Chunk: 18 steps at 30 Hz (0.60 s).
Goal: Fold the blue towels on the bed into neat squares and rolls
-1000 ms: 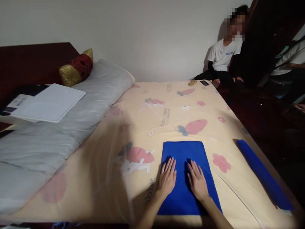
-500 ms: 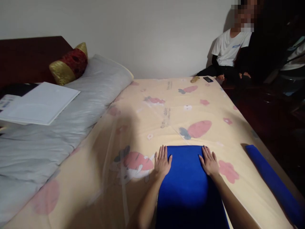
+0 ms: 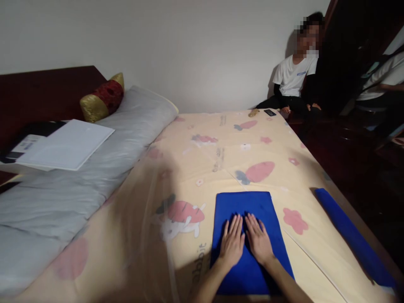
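A folded blue cloth (image 3: 249, 206) lies flat on the bed's cream sheet with pink prints (image 3: 221, 164), near its front edge. My left hand (image 3: 232, 243) and my right hand (image 3: 259, 240) rest side by side on the middle of the cloth, palms down, fingers stretched out and almost touching each other. Neither hand holds anything. My forearms reach in from the bottom of the view.
A second blue cloth (image 3: 353, 237) lies folded long at the bed's right edge. Grey bedding (image 3: 78, 185) with a white board (image 3: 66, 145) and a red-gold cushion (image 3: 102, 97) fills the left. A person in a white shirt (image 3: 295, 80) sits at the far corner, beside a phone (image 3: 270, 112).
My hands were spread at the cloth's far corners half a second ago; they have slid back toward me and together onto its middle.
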Available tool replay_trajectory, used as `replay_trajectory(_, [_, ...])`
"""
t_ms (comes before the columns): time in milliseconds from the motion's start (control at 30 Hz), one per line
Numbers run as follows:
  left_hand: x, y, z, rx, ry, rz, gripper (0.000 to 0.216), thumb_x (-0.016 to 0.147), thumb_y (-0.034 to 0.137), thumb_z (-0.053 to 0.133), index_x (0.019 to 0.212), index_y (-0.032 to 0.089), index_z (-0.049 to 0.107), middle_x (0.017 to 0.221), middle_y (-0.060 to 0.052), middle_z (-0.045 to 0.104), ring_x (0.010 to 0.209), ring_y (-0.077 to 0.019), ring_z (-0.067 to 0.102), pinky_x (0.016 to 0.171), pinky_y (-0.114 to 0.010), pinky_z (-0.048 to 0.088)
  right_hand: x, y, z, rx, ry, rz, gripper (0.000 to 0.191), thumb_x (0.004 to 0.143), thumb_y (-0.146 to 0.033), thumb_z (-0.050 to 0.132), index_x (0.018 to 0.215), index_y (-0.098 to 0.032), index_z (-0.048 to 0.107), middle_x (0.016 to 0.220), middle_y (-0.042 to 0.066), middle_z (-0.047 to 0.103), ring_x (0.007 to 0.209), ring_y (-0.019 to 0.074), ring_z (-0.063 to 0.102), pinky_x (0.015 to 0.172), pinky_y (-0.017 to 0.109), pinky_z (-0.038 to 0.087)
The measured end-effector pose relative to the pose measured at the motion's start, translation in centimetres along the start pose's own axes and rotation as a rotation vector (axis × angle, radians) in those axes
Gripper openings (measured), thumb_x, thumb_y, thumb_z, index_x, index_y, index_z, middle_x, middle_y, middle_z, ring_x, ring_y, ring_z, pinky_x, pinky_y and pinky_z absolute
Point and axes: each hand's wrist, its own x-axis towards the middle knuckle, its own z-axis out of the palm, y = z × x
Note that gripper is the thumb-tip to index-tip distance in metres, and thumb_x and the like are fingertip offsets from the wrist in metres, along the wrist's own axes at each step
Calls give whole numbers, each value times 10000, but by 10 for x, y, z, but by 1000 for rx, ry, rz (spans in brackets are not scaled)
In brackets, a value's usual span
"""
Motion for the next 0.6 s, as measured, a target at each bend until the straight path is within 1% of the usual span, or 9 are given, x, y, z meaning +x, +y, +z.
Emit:
replay_trajectory(67, [-25,10,-1,8,-25,52,580,1004,326,282,1533,194,85,1568,-50,279,1437,-197,260,1155,-391,262,-25,-11,0,15,-11,-54,544,993,-297,316,1521,-225,207,1537,53,323,1418,203,295,1142,389,259])
replay_trajectory(100, [-36,9,-3,25,-32,54,581,1003,338,290,1532,197,95,1567,-46,281,1434,-194,266,1152,-384,265,-36,-9,-2,8,-4,-54,555,992,-329,343,1520,-228,209,1533,54,331,1412,210,310,1139,392,268])
replay_trajectory(200, [-67,-16,-15,109,-28,34,594,996,360,332,1530,213,118,1566,-37,288,1429,-191,277,1152,-381,251,-67,17,-10,-50,52,18,614,980,-419,401,1524,-227,190,1522,62,356,1401,230,332,1138,418,266])
replay_trajectory(300, [-91,-47,-30,192,18,21,600,984,367,374,1526,244,147,1555,-35,318,1426,-202,286,1164,-406,206,-91,49,-18,-105,124,93,636,980,-445,394,1530,-232,155,1515,70,370,1383,240,366,1136,444,256])
replay_trajectory(367, [-100,-54,-37,222,52,7,596,982,354,378,1525,251,155,1545,-41,340,1426,-219,285,1170,-442,172,-100,54,-21,-124,178,133,643,979,-463,379,1532,-238,140,1516,87,365,1372,260,383,1128,476,256])
replay_trajectory(400, [-103,-51,-38,226,62,-1,594,982,337,373,1525,247,150,1544,-43,342,1427,-225,281,1171,-458,161,-102,50,-22,-129,198,154,644,979,-465,373,1534,-238,135,1520,96,354,1374,272,379,1123,493,256])
replay_trajectory(467, [-103,-33,-37,209,65,0,593,981,288,352,1527,231,130,1549,-44,330,1431,-222,272,1171,-463,164,-101,29,-22,-123,201,170,631,985,-424,359,1535,-230,120,1533,105,320,1389,277,352,1121,501,256])
replay_trajectory(533, [-98,-5,-29,172,53,22,596,975,229,327,1529,210,108,1560,-40,306,1432,-202,268,1162,-426,200,-97,-3,-18,-94,143,117,604,988,-318,332,1536,-222,98,1545,89,293,1409,250,314,1128,474,255])
replay_trajectory(600, [-93,23,-19,131,47,45,601,971,205,314,1530,196,93,1563,-41,295,1428,-189,275,1144,-393,242,-93,-32,-12,-57,82,26,608,973,-231,312,1536,-218,80,1547,71,288,1418,223,295,1126,437,272])
